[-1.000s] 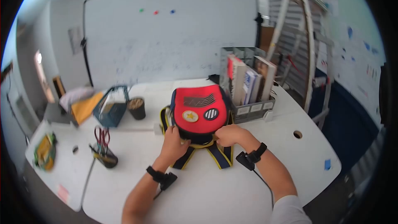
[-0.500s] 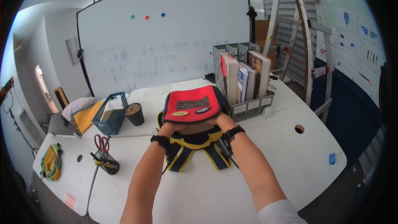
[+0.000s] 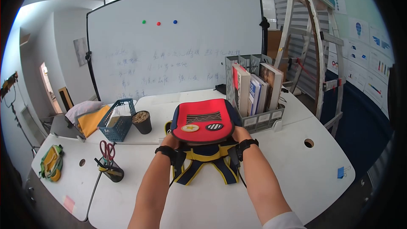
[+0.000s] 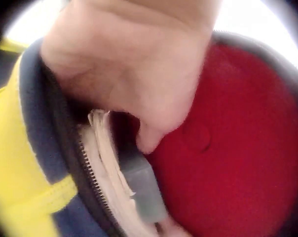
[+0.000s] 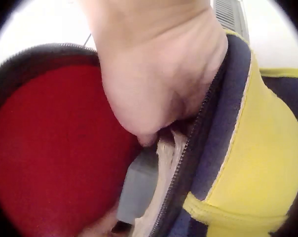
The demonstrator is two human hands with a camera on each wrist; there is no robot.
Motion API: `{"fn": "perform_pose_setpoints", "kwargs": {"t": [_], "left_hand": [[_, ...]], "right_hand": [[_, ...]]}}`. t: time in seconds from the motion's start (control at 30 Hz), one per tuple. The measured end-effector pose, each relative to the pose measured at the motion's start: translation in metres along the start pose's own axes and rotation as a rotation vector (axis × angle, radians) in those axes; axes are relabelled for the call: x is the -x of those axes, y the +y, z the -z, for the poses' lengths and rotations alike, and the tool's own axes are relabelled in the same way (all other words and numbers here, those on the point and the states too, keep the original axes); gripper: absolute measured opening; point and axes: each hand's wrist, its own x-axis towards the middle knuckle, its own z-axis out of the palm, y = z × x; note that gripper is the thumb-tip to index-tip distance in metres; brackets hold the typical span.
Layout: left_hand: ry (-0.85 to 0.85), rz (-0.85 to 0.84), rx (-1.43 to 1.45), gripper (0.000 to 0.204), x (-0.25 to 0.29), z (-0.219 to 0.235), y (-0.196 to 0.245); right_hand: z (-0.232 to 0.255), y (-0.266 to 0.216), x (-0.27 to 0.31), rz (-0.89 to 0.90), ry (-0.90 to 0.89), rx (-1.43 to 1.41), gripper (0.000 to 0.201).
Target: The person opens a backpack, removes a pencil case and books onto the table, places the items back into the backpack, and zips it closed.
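A small backpack (image 3: 202, 112) with a red front, navy sides and yellow-trimmed straps (image 3: 188, 170) lies on the white table. Its zip is undone and the red front stands away from the body. My left hand (image 4: 129, 64) reaches into the opening from one side, its thumb beside a grey block-like object (image 4: 145, 190); its other fingers are hidden inside. From the opposite side my right hand (image 5: 161, 84) reaches in likewise, thumb tip just above the same grey object, fingers out of sight. A cream, rough-edged stack like worn pages (image 4: 107, 158) stands between the grey object and the zip.
Behind the backpack to the right stands a grey file rack (image 3: 263, 118) with several books (image 3: 241, 89). Leftward are a potted plant (image 3: 142, 123), a blue basket (image 3: 116, 123), a pen holder (image 3: 112, 173) with scissors (image 3: 107, 150), and a green-yellow pouch (image 3: 51, 163).
My hands have gone from the backpack's lower front edge into its opening, under the red front, which has lifted and tilted. In the last half second the hands have spread to the sides.
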Motion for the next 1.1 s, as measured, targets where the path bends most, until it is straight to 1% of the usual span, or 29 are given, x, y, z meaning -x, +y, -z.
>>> {"fn": "perform_pose_setpoints", "kwargs": {"t": [0.03, 0.07, 0.1, 0.13, 0.17, 0.2, 0.23, 0.3, 0.37, 0.43, 0.5, 0.53, 0.6, 0.63, 0.67, 0.7, 0.73, 0.77, 0.8, 0.83, 0.87, 0.9, 0.93, 0.97, 1.0, 1.03, 1.07, 1.1], "left_hand": [[0.003, -0.001, 0.006, 0.045, 0.000, 0.001, 0.002], [0.083, 0.014, 0.152, 0.043, 0.004, 0.004, 0.007], [0.165, 0.032, 0.300, 0.043, 0.007, 0.008, 0.010], [0.165, 0.074, 0.651, 0.043, 0.009, 0.014, 0.016], [0.152, 0.120, 1.001, 0.044, 0.011, 0.016, 0.020], [0.239, -0.053, 0.688, 0.041, 0.011, 0.006, 0.010], [0.033, 0.105, 0.979, 0.039, 0.021, 0.030, 0.019], [-0.162, 0.295, 1.546, 0.043, 0.014, 0.058, 0.033], [-0.155, 0.289, 1.498, 0.046, 0.018, 0.069, 0.044], [-0.152, 0.296, 1.446, 0.049, 0.019, 0.068, 0.038], [-0.218, 0.205, 1.594, 0.051, 0.012, 0.052, 0.023], [-0.241, 0.211, 1.623, 0.051, 0.029, 0.082, 0.042], [-0.205, 0.180, 1.632, 0.051, 0.035, 0.090, 0.042], [-0.174, 0.151, 1.637, 0.051, 0.038, 0.094, 0.041], [-0.170, 0.152, 1.641, 0.051, 0.049, 0.109, 0.049], [-0.087, 0.129, 1.306, 0.056, 0.063, 0.134, 0.061], [-0.005, 0.102, 0.967, 0.062, 0.066, 0.150, 0.067], [0.002, 0.102, 0.972, 0.062, 0.057, 0.153, 0.065], [0.040, 0.098, 1.006, 0.056, 0.050, 0.152, 0.063], [0.080, 0.096, 1.040, 0.052, 0.045, 0.151, 0.062], [0.108, 0.042, 1.121, 0.052, 0.043, 0.152, 0.064], [0.110, 0.052, 1.130, 0.052, 0.047, 0.155, 0.063], [0.049, 0.071, 1.144, 0.053, 0.049, 0.162, 0.062], [-0.013, 0.084, 1.155, 0.053, 0.049, 0.169, 0.060], [-0.112, 0.121, 1.295, 0.055, 0.041, 0.162, 0.049], [-0.113, 0.167, 1.443, 0.054, 0.036, 0.155, 0.036], [-0.104, 0.186, 1.443, 0.056, 0.037, 0.156, 0.035], [-0.086, 0.206, 1.445, 0.058, 0.039, 0.158, 0.034]], "right_hand": [[-0.006, 0.017, -0.021, 0.044, -0.013, -0.038, 0.043], [-0.007, 0.027, -0.036, 0.044, -0.013, -0.026, 0.043], [-0.007, 0.036, -0.050, 0.197, -0.001, 0.022, 0.046], [-0.009, 0.046, -0.058, 0.345, 0.004, 0.064, 0.050], [-0.012, 0.041, -0.044, 0.486, 0.005, 0.098, 0.055], [-0.017, 0.031, -0.034, 0.207, -0.154, -0.565, 0.042], [-0.021, 0.024, -0.037, 0.232, -0.234, -0.717, 0.040], [-0.028, 0.024, -0.033, 0.497, -0.113, -0.735, 0.042], [-0.029, 0.019, -0.037, 0.503, -0.118, -0.779, 0.043], [-0.036, 0.015, -0.040, 0.497, -0.134, -0.884, 0.045], [-0.047, 0.017, -0.038, 0.476, -0.145, -0.995, 0.048], [-0.043, 0.007, -0.032, 0.479, -0.144, -0.994, 0.048], [-0.028, -0.020, -0.016, 0.147, -0.412, -1.303, 0.048], [-0.031, -0.020, -0.023, 0.151, -0.415, -1.297, 0.048], [-0.039, -0.014, -0.034, 0.143, -0.378, -1.313, 0.046], [-0.044, -0.011, -0.040, 0.133, -0.341, -1.328, 0.044], [-0.042, -0.017, -0.031, 0.134, -0.342, -1.322, 0.044], [-0.037, -0.030, -0.009, 0.124, -0.245, -1.243, 0.040], [-0.033, -0.039, 0.011, 0.108, -0.149, -1.164, 0.036], [-0.027, -0.044, 0.023, 0.105, -0.153, -1.155, 0.036], [-0.020, -0.048, 0.033, 0.093, -0.236, -1.195, 0.031], [-0.015, -0.050, 0.042, 0.077, -0.320, -1.236, 0.027], [-0.009, -0.051, 0.049, 0.065, -0.393, -1.298, 0.026], [-0.002, -0.059, 0.064, 0.070, -0.394, -1.293, 0.026], [0.004, -0.064, 0.087, 0.128, -0.320, -1.249, 0.031], [0.008, -0.065, 0.108, 0.179, -0.243, -1.206, 0.037], [0.013, -0.062, 0.120, 0.224, -0.310, -1.191, 0.054], [0.017, -0.059, 0.134, 0.226, -0.312, -1.185, 0.054]]}}
